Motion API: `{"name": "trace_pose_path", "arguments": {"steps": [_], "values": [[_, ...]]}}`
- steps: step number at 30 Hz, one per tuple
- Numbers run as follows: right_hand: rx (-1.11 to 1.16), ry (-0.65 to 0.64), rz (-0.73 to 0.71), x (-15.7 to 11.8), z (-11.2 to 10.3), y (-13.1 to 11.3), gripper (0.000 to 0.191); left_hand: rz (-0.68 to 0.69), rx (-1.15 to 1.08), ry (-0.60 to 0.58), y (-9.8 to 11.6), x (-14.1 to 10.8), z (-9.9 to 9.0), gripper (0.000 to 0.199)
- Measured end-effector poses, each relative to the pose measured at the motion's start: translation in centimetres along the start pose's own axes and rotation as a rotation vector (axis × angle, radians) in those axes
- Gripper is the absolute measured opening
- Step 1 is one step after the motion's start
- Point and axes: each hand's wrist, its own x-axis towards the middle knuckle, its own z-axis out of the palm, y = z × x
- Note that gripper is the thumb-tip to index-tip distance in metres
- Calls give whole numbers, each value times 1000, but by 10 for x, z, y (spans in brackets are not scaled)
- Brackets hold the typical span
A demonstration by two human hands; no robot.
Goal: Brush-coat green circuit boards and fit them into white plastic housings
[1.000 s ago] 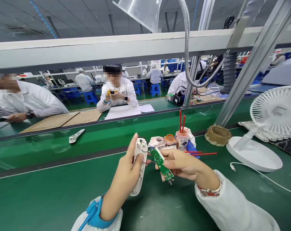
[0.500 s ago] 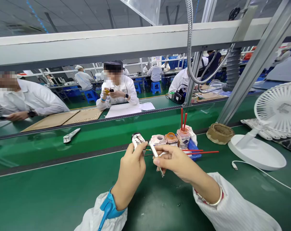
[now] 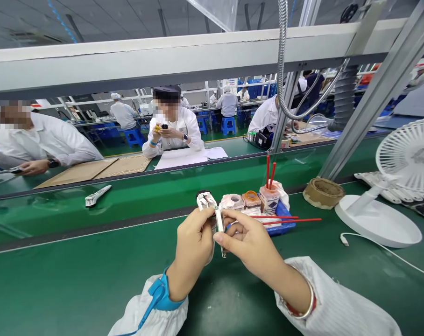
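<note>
My left hand [image 3: 194, 245] is closed round a white plastic housing [image 3: 206, 200] with a dark round end, its inside facing up. Between the thumb and fingers of my right hand [image 3: 249, 242] is a narrow white strip-like part [image 3: 220, 220], held nearly upright against the housing's right side. Both hands meet above the green bench [image 3: 93, 289]. My fingers cover much of the two parts, so how they join cannot be seen. A blue wrist strap [image 3: 163, 294] circles my left wrist.
Beyond my hands, a blue tray [image 3: 284, 226] holds small bottles [image 3: 269, 199] and red sticks [image 3: 275, 217]. A tape roll [image 3: 323, 192] and white fan [image 3: 380, 219] stand right. Another white housing [image 3: 97, 196] lies on the green belt [image 3: 156, 191]. Co-workers [image 3: 173, 123] sit opposite.
My right hand has moved left, bringing the white strip-like part close against the housing and turning it more upright. The white housing on the belt has shifted slightly left.
</note>
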Motion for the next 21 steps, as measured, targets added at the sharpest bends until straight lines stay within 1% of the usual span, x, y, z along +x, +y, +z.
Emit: {"name": "trace_pose_path", "arguments": {"steps": [4, 7, 9, 11, 14, 17, 21], "values": [[-79, 70, -16, 0, 1, 1, 38, -37, -13, -18, 0, 0, 2, 30], [-110, 101, -1, 1, -1, -1, 36, -20, 11, -73, 0, 1, 2, 30], [-110, 85, 19, 2, -4, -4, 36, 11, 1, -108, 0, 2, 0, 30], [-87, 41, 49, 3, -10, -9, 36, 50, -21, -144, 1, 2, -3, 31], [-33, -35, 97, 5, -20, -15, 38, 83, -19, -215, 5, 4, -6, 38], [-32, -64, 114, 6, -27, -17, 39, 73, -5, -268, 8, 4, -7, 43], [-51, -56, 121, 7, -29, -17, 38, 47, 1, -303, 7, 4, -6, 39]]}}
